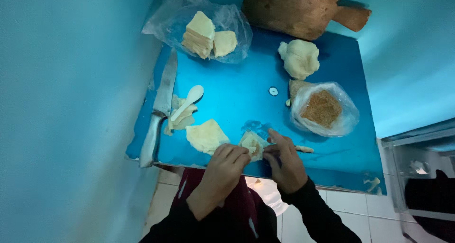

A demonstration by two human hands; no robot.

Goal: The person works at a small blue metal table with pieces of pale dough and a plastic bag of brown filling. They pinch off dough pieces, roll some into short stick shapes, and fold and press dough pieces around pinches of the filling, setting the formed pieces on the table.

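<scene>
Both hands, left hand (227,158) and right hand (283,154), pinch a small folded dough piece (252,143) between them at the table (246,91) edge, seemingly equally near.

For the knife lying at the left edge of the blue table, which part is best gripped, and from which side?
Probably the metal handle of the knife, the end nearest the person, which juts over the table edge. Come from the near side with the left hand, so the fingers stay clear of the blade pointing away.
</scene>
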